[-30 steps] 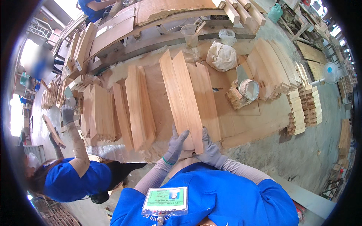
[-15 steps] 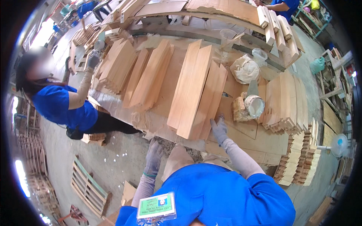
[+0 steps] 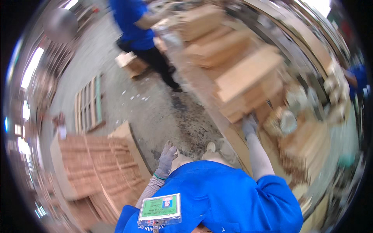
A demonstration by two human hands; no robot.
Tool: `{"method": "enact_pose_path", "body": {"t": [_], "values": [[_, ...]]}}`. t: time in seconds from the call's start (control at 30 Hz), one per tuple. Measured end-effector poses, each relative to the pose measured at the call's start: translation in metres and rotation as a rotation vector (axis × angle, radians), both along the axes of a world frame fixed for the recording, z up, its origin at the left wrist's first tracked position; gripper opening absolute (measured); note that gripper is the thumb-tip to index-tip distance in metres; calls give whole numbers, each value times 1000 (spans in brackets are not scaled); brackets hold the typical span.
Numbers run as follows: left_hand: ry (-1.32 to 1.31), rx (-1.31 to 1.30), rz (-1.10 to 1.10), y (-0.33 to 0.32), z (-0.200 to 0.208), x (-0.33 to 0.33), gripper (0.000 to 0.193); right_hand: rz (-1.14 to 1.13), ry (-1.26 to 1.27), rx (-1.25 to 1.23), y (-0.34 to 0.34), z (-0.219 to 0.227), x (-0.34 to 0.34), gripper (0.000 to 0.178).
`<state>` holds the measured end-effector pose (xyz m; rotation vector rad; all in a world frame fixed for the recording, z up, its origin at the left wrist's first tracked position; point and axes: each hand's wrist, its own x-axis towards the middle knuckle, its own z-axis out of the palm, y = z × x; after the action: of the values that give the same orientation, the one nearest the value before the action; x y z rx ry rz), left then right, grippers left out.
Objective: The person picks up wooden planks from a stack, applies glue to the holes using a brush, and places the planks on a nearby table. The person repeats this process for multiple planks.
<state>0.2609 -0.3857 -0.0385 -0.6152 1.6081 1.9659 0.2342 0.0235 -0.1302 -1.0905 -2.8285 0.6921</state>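
My left hand [image 3: 167, 157], in a grey glove, hangs in front of my thigh above the floor. It holds nothing, and its fingers are loosely bent and apart. My right hand [image 3: 250, 126], also gloved, rests at the near edge of the worktable beside the end of a stack of planed wooden boards [image 3: 248, 77]. Its fingers point away from me and look stretched out, though motion blurs them. Right of that hand are a wooden block [image 3: 272, 121] and a round white pot [image 3: 288, 122]. Further right lies another stack of boards [image 3: 305, 145], smeared by motion.
More board stacks [image 3: 217, 46] lie along the worktable. A co-worker in a blue shirt [image 3: 134, 23] stands at its far left side. Left of me is a large strapped stack of wooden pieces [image 3: 101, 163]; beyond it a slatted pallet [image 3: 88, 104] is on the concrete floor [image 3: 132, 108].
My view has swung left, bringing the strapped stack on my left into sight. The worktable now slants to the right. My right hand stays by the boards; my left remains low and empty.
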Motion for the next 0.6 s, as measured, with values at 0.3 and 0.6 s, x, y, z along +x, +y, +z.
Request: {"method": "enact_pose_path", "body": {"t": [0.3,0.6], "values": [[199,-431,135,-76,57,89,67,391,109,371,-55,-10,22,37],[130,-437,429,-195,8,254,75,595,-92,714,-172,10,31,31]]}}
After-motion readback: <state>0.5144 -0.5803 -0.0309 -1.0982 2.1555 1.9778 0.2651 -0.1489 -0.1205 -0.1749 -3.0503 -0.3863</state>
